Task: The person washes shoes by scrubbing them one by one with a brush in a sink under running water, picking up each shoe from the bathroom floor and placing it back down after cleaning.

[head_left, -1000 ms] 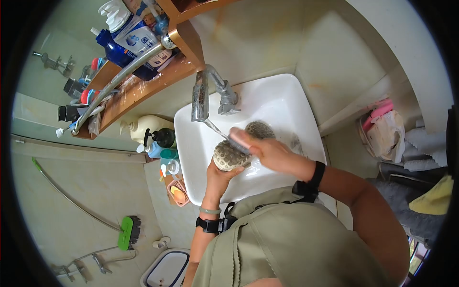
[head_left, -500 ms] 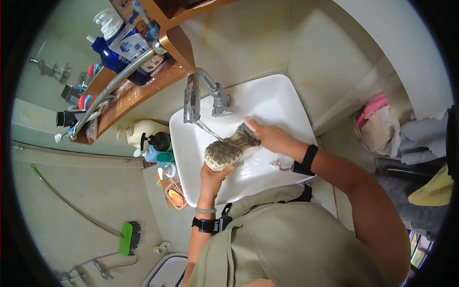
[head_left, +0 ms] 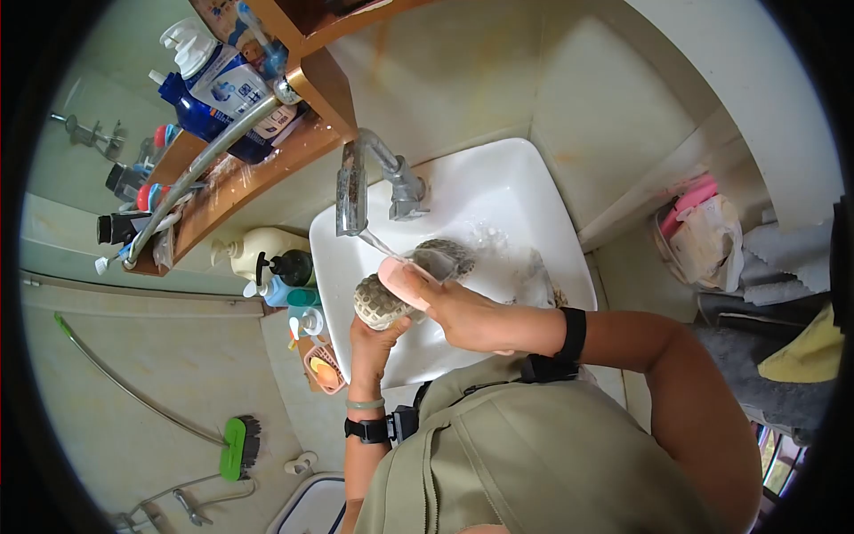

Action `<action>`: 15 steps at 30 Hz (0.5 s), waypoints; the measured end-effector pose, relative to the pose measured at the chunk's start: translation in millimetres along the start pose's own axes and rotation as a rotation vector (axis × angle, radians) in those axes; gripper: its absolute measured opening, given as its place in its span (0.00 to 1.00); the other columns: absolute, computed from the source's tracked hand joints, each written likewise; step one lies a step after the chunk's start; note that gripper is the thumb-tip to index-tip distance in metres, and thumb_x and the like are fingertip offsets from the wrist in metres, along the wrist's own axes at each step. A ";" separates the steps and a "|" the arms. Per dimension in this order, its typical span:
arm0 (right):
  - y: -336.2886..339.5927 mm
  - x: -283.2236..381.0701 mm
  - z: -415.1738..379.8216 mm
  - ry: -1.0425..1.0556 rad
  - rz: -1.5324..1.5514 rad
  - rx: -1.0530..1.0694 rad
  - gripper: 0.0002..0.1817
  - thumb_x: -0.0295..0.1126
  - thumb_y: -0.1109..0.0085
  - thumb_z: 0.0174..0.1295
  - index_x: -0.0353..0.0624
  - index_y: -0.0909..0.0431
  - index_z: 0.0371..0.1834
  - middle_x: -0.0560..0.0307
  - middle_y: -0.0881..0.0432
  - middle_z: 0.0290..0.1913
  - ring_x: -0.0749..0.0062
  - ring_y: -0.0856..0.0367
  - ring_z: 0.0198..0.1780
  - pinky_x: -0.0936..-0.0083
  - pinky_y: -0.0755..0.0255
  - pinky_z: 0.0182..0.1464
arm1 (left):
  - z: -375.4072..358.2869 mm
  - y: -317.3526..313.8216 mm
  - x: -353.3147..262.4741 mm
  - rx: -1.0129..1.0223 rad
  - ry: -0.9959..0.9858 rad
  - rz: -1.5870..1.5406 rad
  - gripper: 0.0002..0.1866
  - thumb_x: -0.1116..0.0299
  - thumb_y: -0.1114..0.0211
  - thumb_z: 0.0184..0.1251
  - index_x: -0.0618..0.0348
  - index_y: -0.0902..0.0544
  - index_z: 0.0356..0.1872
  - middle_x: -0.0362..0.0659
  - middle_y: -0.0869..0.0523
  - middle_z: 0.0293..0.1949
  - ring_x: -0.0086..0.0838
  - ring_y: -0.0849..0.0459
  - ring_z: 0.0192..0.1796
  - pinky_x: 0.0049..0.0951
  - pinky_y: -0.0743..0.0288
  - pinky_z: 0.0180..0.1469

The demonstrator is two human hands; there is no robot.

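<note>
A grey-brown sneaker lies sole up over the sink, its pale studded tread facing me. My left hand grips its near end from below, thumb along the side. My right hand is closed around a pale pink brush, pressed across the middle of the sole and hiding part of it. Water runs in a thin stream from the metal faucet onto the shoe beside the brush. Suds and splashes show in the basin to the right.
Pump bottles and a pink soap basket stand left of the sink. A wooden shelf with a metal rail juts out above them, holding blue bottles. Cloths hang at the right. A green brush rests lower left.
My right hand has moved left and toward me along the sole, bringing the pink brush from the far end to the near half. My left hand and the sneaker have shifted slightly left.
</note>
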State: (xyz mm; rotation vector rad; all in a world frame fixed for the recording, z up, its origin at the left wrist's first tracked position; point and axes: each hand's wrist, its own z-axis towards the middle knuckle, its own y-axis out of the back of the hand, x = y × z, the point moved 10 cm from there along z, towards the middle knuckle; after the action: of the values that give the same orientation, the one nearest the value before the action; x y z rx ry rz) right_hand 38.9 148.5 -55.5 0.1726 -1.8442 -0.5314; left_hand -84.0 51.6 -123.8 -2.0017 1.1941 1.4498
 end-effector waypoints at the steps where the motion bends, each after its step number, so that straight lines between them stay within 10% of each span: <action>1: -5.0 -5.2 0.1 -0.082 0.000 0.087 0.41 0.16 0.61 0.61 0.49 0.65 0.77 0.25 0.38 0.65 0.36 0.26 0.56 0.60 0.29 0.55 | -1.2 -1.5 -1.0 0.007 -0.021 -0.027 0.31 0.71 0.22 0.50 0.61 0.26 0.56 0.39 0.17 0.48 0.23 0.20 0.47 0.23 0.25 0.49; 5: -4.1 -4.0 7.8 -0.024 0.014 0.128 0.47 0.11 0.61 0.53 0.54 0.64 0.77 0.31 0.39 0.68 0.36 0.25 0.53 0.60 0.28 0.54 | -1.3 -1.3 -5.7 -0.003 -0.037 -0.098 0.33 0.68 0.22 0.50 0.62 0.28 0.58 0.41 0.18 0.50 0.26 0.20 0.50 0.26 0.27 0.55; 7: 0.5 -31.2 20.0 0.100 -0.111 -0.036 0.45 0.17 0.56 0.53 0.52 0.58 0.77 0.29 0.21 0.42 0.39 0.20 0.45 0.57 0.26 0.46 | -3.2 -0.2 -14.3 -0.031 -0.082 -0.092 0.35 0.65 0.22 0.50 0.62 0.29 0.58 0.42 0.18 0.50 0.26 0.21 0.50 0.27 0.27 0.55; 12: 28.5 -92.7 39.9 0.265 -0.255 -0.305 0.44 0.19 0.55 0.53 0.54 0.57 0.77 0.30 0.28 0.59 0.42 0.21 0.52 0.58 0.25 0.49 | -11.2 -2.7 -16.1 -0.085 -0.046 -0.075 0.33 0.64 0.22 0.50 0.63 0.27 0.56 0.42 0.18 0.49 0.26 0.21 0.50 0.26 0.28 0.54; 15: 34.3 -125.4 45.0 -0.210 -0.144 -0.075 0.46 0.18 0.56 0.53 0.54 0.59 0.77 0.32 0.36 0.67 0.42 0.22 0.55 0.58 0.27 0.53 | -4.8 -0.6 -18.5 -0.113 -0.048 -0.046 0.31 0.65 0.22 0.51 0.62 0.26 0.55 0.42 0.18 0.48 0.24 0.20 0.48 0.24 0.27 0.51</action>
State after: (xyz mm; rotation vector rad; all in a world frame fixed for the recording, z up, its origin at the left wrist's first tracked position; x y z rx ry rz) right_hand 44.3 238.0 -159.8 0.2064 -2.0217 -0.7419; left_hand -82.6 55.9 -105.3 -2.0415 1.0608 1.5654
